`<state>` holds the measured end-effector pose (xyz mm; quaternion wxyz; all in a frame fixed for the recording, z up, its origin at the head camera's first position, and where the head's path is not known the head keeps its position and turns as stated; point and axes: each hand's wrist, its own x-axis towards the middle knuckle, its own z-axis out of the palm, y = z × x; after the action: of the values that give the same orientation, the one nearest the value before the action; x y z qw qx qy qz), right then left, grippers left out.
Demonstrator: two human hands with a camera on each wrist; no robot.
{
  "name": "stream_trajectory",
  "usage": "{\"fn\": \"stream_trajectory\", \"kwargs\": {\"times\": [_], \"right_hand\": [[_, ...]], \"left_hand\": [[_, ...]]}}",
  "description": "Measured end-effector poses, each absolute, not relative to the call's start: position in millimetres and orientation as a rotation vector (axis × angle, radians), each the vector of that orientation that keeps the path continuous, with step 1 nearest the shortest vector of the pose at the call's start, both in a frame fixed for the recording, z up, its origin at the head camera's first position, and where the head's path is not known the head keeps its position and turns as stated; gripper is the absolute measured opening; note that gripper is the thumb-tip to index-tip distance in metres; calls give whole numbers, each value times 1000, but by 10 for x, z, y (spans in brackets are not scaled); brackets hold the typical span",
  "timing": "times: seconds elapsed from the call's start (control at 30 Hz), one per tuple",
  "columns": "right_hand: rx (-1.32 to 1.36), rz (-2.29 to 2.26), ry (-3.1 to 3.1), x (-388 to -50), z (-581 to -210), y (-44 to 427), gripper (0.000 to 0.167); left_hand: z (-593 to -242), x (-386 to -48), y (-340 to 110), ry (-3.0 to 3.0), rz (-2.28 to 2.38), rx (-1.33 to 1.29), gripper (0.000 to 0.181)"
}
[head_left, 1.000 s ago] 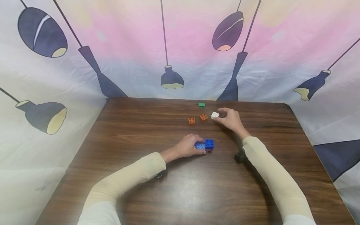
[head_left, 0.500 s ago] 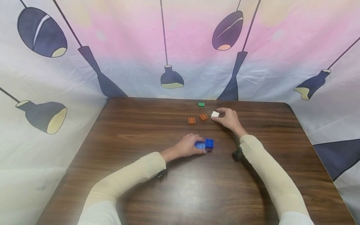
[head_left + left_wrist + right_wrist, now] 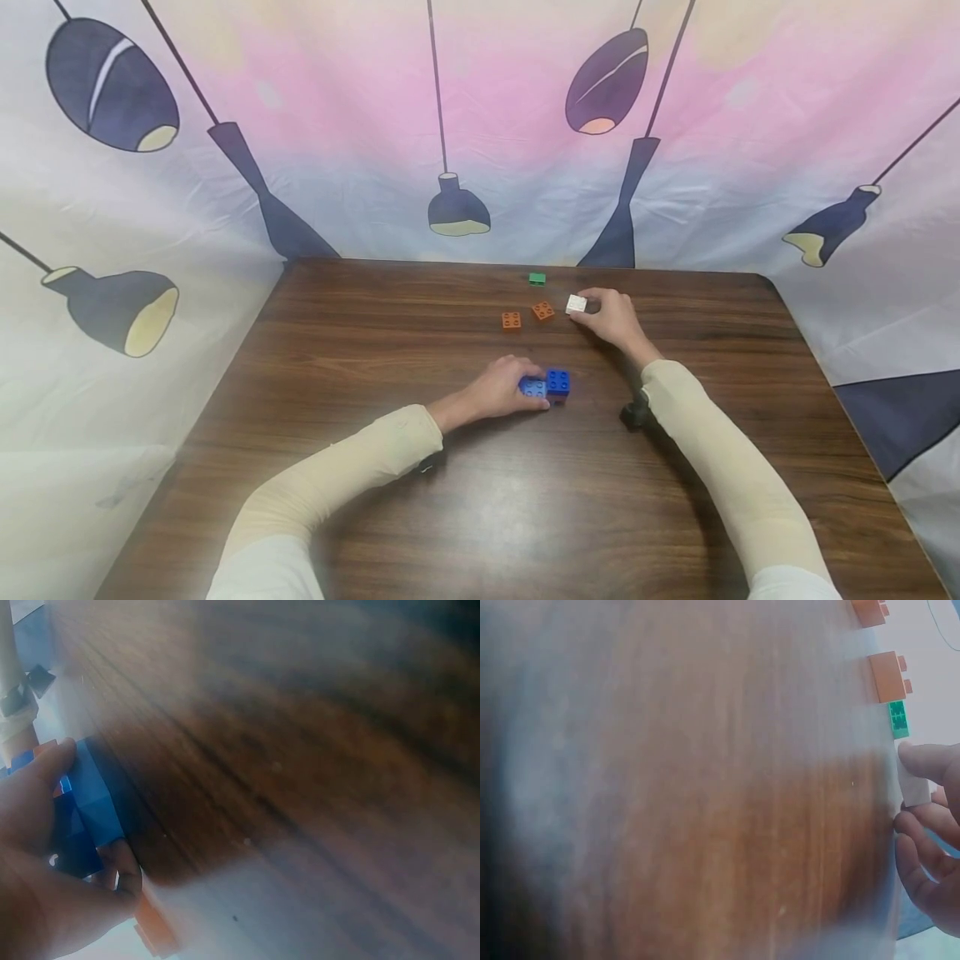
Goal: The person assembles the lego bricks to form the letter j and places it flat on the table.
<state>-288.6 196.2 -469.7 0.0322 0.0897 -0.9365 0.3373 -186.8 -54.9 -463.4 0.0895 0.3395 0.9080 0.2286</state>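
Observation:
My left hand [image 3: 504,388] grips a light blue toy brick [image 3: 534,389] between thumb and fingers near the middle of the table. Right against that brick is a dark blue brick [image 3: 558,381], with a reddish piece just visible beneath it. In the left wrist view, blue bricks [image 3: 97,796] sit between the thumb and fingers. Farther back, my right hand [image 3: 615,318] pinches a white brick [image 3: 576,304] by its sides. The right wrist view has the white brick [image 3: 913,780] between thumb and fingers, close to the tabletop.
Two orange bricks [image 3: 512,320] [image 3: 543,310] lie left of the white one. A green brick [image 3: 537,279] lies behind them near the table's back edge. Patterned cloth [image 3: 375,125] hangs around the wooden table [image 3: 360,333].
The white brick has shifted very slightly to the right in my right hand, and the right forearm has moved a little left. My left hand holds still.

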Motion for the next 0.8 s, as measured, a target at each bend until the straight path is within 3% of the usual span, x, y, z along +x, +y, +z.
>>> {"fn": "stream_trajectory", "kwargs": {"times": [0.8], "right_hand": [[410,1084,-2804,-2640,-4513,2021,45]], "left_hand": [[-4669,-1884,-549,2698,682,1017,52]]}}
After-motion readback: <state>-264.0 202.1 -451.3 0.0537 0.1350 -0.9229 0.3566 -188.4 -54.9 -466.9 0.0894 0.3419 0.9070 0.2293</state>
